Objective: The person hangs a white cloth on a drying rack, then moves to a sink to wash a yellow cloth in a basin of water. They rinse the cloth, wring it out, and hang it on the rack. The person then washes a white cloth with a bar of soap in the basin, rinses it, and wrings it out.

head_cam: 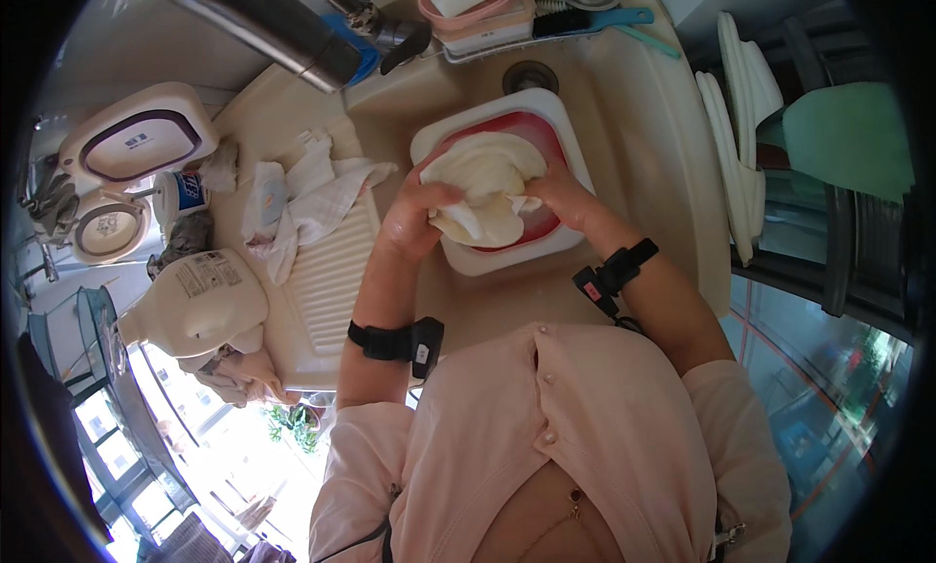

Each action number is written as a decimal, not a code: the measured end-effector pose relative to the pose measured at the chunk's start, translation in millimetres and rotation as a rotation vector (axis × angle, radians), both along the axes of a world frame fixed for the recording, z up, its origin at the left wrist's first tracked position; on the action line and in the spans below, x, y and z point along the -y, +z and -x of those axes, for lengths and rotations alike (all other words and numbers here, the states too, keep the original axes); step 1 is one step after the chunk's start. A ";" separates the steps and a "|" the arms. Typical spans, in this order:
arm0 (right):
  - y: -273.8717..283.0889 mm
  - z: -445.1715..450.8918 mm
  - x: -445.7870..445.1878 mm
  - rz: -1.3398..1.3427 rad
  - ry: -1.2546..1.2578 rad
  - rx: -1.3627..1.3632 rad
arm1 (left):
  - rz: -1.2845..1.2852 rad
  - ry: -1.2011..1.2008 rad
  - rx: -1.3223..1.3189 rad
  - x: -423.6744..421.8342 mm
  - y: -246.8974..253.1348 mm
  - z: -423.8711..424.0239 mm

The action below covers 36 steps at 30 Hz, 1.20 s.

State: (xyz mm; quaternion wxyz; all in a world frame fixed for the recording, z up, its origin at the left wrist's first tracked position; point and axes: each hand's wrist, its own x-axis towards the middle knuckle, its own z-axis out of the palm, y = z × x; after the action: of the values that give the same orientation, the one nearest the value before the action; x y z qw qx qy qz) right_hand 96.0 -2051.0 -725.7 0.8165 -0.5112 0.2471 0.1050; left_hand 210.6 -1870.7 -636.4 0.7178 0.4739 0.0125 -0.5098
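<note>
Both hands are wet and hold a cream-coloured fabric piece (486,172) over a white-rimmed basin (493,259) with a red inside. My left hand (415,216) grips the fabric's left edge, the thumb lying on top. My right hand (563,194) pinches its right side. The cloth is spread and folded on itself, with a smaller white flap (462,221) showing near the front. Its exact kind cannot be made out. The basin sits tilted in a beige laundry sink (621,146), and the fabric hides much of its inside.
A ribbed washboard (333,292) adjoins the sink, with white cloths (314,212) on it. A large detergent bottle (212,300) stands at left. The metal faucet (285,36) overhangs the back. Soap dish (468,11) and blue-handled brush (599,22) sit behind. White slippers (738,124) hang right.
</note>
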 end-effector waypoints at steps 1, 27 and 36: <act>4.3 -1.8 -0.5 -0.078 -0.049 -0.036 | 0.021 0.037 -0.018 -4.5 -5.5 0.6; -8.1 48.2 -32.6 -0.759 -0.082 -0.021 | -0.227 -0.193 0.533 0.1 -63.8 35.9; 19.5 51.2 -48.6 -0.776 0.024 -0.012 | 0.134 -0.175 0.031 26.5 -63.6 32.2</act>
State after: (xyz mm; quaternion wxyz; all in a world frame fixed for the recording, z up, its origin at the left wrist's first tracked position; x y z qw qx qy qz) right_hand 44.8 -2002.4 -706.2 0.9464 -0.1663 0.1878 0.2033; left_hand 178.5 -1897.3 -700.1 0.7007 0.4321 -0.0739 -0.5629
